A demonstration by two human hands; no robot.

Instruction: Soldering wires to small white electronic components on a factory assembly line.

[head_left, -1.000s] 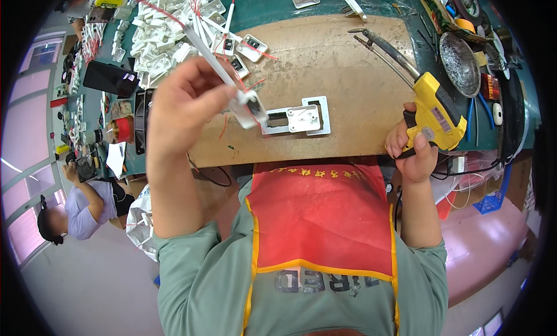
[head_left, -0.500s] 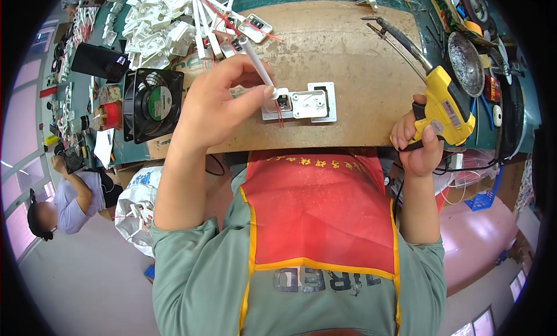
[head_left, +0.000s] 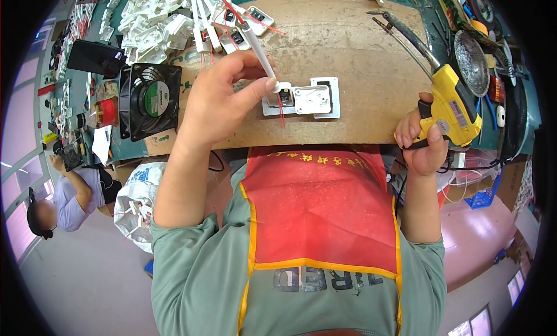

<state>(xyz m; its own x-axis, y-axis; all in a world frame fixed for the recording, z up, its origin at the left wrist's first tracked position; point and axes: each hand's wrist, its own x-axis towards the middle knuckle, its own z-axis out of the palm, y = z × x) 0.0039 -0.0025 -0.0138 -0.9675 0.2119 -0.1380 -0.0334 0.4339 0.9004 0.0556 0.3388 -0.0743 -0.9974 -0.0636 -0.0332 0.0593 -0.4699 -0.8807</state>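
Note:
My left hand (head_left: 229, 101) pinches a slim white tube (head_left: 259, 50), tilted, its lower end at a small white plastic housing (head_left: 311, 99). Thin red wires (head_left: 282, 111) hang over that housing's dark socket end. The housing sits in a light metal holding fixture (head_left: 335, 98) on the brown board. My right hand (head_left: 422, 136) is wrapped round the grip of a yellow soldering gun (head_left: 454, 107). The gun's dark tip (head_left: 378, 14) and thin feed tube point up and away to the left, apart from the housing.
White plastic housings (head_left: 151, 31) are heaped at the far left, with more wired tubes beside them. A black fan (head_left: 149, 101) stands left of my left arm. A metal dish (head_left: 470, 63) lies right of the gun. Another person (head_left: 81, 199) sits at the left.
The whole view has shifted slightly. Both hands keep their holds, and the tube's lower end stays at the housing.

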